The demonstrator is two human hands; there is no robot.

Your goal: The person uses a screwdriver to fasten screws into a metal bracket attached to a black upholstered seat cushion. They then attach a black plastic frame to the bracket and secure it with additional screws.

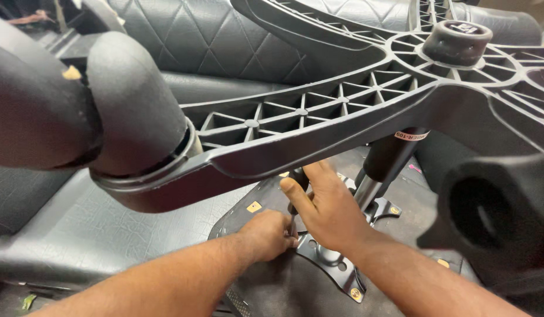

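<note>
Two hands under one star base (342, 111): left hand (266, 235) fisted on thin tool (292, 220), right hand (325, 208) half open against mounting plate (331, 264), near gas cylinder (383, 164). Tight room.

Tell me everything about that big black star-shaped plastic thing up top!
The black star-shaped chair base is upside down, close to the camera, so its ribbed, web-like underside shows. It looks like moulded plastic. Arms spread from a round hub. One arm ends in a black caster wheel at the left. A dark cylinder runs down from it to a metal plate. Both hands work below without touching it.
</note>
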